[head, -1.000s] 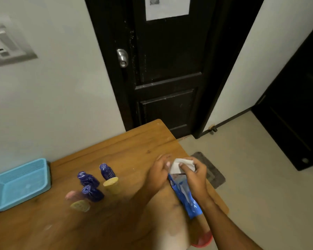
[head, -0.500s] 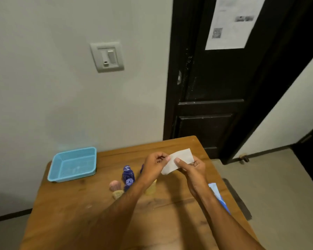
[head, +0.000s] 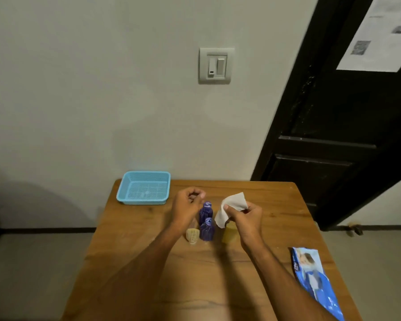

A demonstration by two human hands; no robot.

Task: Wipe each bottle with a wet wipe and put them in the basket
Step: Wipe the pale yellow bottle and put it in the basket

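Since the earlier frame the two hands have parted: half a second ago both pinched the white wet wipe [head: 232, 209] between them, and now only the right hand [head: 245, 220] has it, while the left hand [head: 187, 207] has let go and drawn off to the left. The blue wipe pack [head: 316, 280], which a second ago was in the hands, now lies flat at the right edge of the desk [head: 134, 262], near the right forearm.

The right hand's fingers [head: 227, 207] are curled round the wipe, pinching it so that one corner stands up toward the far edge and another hangs down toward the bottles. The left hand's fingers [head: 196, 193] are curled in with thumb and fingertips close together, holding nothing.

Between the two hands, about the middle of the desk, stand two purple bottles [head: 206, 224] one behind the other; the farther one is just beside the left hand. A small cream bottle [head: 192, 236] stands just left of the nearer purple one, partly under the left wrist. A yellow bottle [head: 229, 234] stands right below the hanging wipe and the right hand; whether the wipe touches it cannot be told.

The light blue basket [head: 125, 193] sits at the far left corner of the desk, against the wall, apart from the bottles.
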